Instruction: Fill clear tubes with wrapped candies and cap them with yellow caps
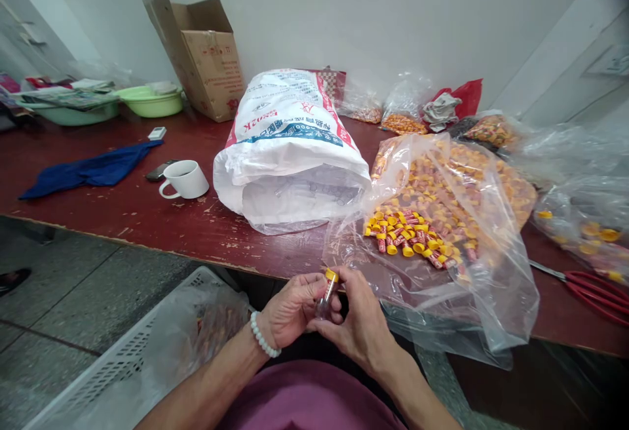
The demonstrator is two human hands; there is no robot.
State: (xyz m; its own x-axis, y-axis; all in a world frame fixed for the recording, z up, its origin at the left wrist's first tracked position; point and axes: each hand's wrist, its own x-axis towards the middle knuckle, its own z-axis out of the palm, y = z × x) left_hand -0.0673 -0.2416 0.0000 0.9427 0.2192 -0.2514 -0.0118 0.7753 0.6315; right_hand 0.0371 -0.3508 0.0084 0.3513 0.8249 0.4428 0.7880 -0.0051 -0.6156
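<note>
In front of my body, both hands hold a small clear tube with a yellow cap (330, 286). My left hand (297, 302), with a pale bead bracelet on the wrist, is closed on its left side. The fingers of my right hand (361, 318) reach the cap end, and the thumb is by the clear lower end. Just beyond them, a large clear plastic bag (496, 292) lies open on the table. Many small red-printed pieces with yellow caps (403, 232) spill at its mouth and fill it further back.
A white woven sack (295, 128) lies mid-table, mouth towards me. Left of it stand a white mug (189, 181), a blue cloth (93, 171), a cardboard box (211, 69) and a green basin (152, 102). Red-handled scissors (590, 289) lie right. A white basket (113, 358) sits below the table edge.
</note>
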